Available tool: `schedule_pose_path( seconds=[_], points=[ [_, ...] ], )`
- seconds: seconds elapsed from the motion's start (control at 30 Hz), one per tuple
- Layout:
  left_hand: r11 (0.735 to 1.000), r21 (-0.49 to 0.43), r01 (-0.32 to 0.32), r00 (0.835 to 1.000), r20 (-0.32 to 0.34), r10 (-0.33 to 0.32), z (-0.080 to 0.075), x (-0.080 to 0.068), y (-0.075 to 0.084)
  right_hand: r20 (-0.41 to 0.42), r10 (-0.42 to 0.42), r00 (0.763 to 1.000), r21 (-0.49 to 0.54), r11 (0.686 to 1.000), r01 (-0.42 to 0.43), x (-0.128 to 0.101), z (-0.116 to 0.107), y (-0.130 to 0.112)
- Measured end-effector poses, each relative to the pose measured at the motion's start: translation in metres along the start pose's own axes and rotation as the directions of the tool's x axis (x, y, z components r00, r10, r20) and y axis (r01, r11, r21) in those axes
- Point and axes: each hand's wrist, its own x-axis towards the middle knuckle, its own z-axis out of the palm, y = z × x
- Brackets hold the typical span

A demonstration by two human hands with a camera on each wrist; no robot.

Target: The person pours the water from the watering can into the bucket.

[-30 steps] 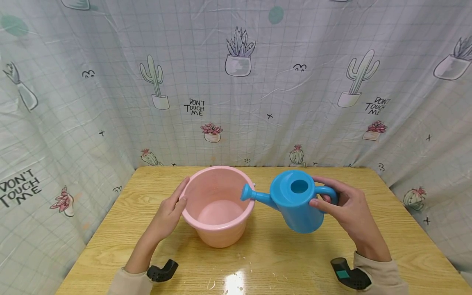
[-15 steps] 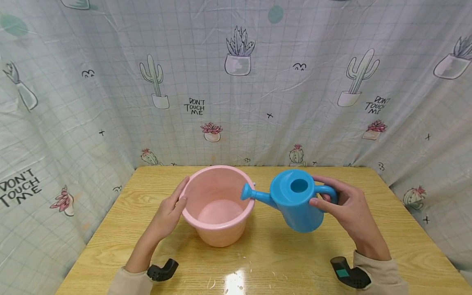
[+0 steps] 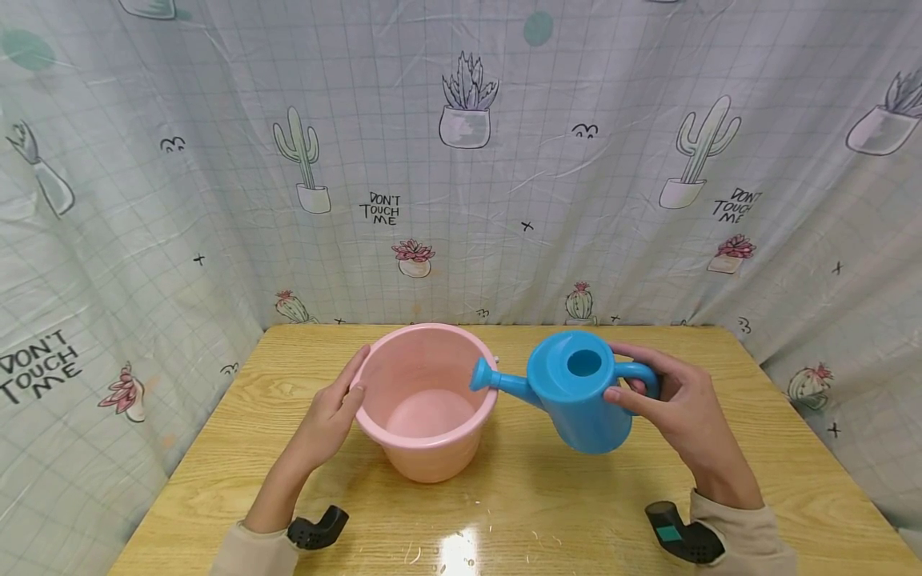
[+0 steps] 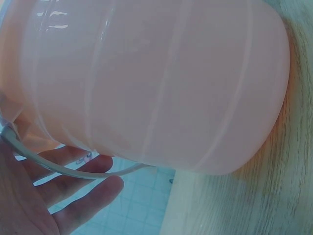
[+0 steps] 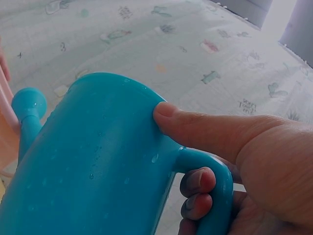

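The right hand (image 3: 680,408) grasped a blue watering can (image 3: 576,396) by its handle (image 5: 215,196), fingers curled through the loop and the thumb (image 5: 205,127) pressed flat against the can's body; the can hung above the wooden table (image 3: 547,496), tilted toward the left, its spout (image 3: 493,380) reaching over the rim of a pink bucket (image 3: 428,400); water droplets clung to the can's blue side in the right wrist view; the bucket stood upright on the table just left of the can, its inside pale and glossy; the left hand (image 3: 331,412) lay against the bucket's left wall with fingers straight and relaxed, steadying it rather than clasping it; in the left wrist view the bucket's thin wire handle (image 4: 63,169) crossed those fingers (image 4: 83,196); behind the table hung a checked curtain (image 3: 461,160) printed with cacti and the words "DON'T TOUCH ME".
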Motion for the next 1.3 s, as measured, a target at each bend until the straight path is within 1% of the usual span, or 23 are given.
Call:
schedule_pose_path(
  seconds=[0.5,0.77,1.1,1.3],
  points=[
    [1.0,0.004,0.004,1.0,0.002,-0.004,-0.0001,0.0004,0.0018,0.004,0.003,1.0,-0.028,1.0,-0.003,0.0002,-0.0001,0.0013],
    [1.0,0.009,0.011,1.0,0.002,-0.011,-0.0004,0.0008,0.0017,0.008,-0.006,1.0,-0.012,1.0,0.006,0.0003,-0.0005,0.0015],
    [1.0,0.003,0.012,1.0,0.009,-0.012,-0.0008,0.0009,0.0027,0.004,-0.005,1.0,-0.033,0.999,0.006,-0.0002,-0.0008,0.0004],
    [1.0,-0.002,0.017,1.0,0.015,-0.017,-0.001,0.0007,0.003,0.007,-0.004,1.0,-0.018,1.0,0.004,0.0001,-0.0009,-0.0001]
  ],
)
